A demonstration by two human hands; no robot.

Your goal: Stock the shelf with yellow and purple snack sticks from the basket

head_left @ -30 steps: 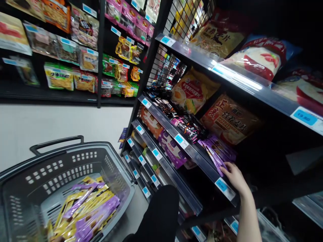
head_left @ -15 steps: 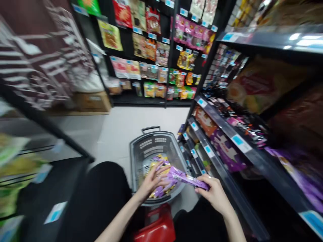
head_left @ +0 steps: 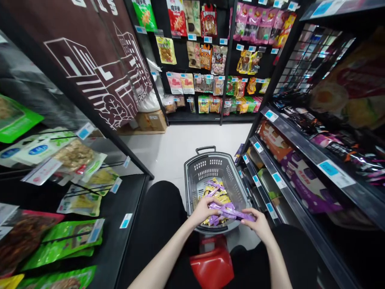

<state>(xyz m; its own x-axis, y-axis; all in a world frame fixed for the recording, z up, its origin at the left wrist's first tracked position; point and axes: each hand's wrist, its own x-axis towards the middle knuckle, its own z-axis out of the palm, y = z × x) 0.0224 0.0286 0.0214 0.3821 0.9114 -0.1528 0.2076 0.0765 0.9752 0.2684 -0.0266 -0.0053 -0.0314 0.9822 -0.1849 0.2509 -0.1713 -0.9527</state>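
Note:
My right hand (head_left: 259, 224) is closed on the right end of some slim purple snack packets (head_left: 233, 212), which lie roughly level above the basket. At their left end, my left hand (head_left: 204, 210) has its fingers curled round the purple wrapping. Whether that hand grips one packet or more, I cannot tell. Below both hands stands a grey plastic shopping basket (head_left: 189, 192) on the floor between my knees. Loose yellow and purple snack packets (head_left: 223, 196) lie in a heap on its bottom, partly hidden by my hands.
Close on the right, a dark shelf rack (head_left: 296, 196) carries boxes and black packets. Hanging snack bags (head_left: 78, 154) and a low black shelf (head_left: 132, 192) are at the left. A red plastic piece (head_left: 212, 267) is below the basket. Bagged snacks hang on the back wall rack (head_left: 224, 88).
My left hand, which was spread with fingers apart over the basket, has closed on the purple packets' left end. My right hand keeps its hold. The view has turned left.

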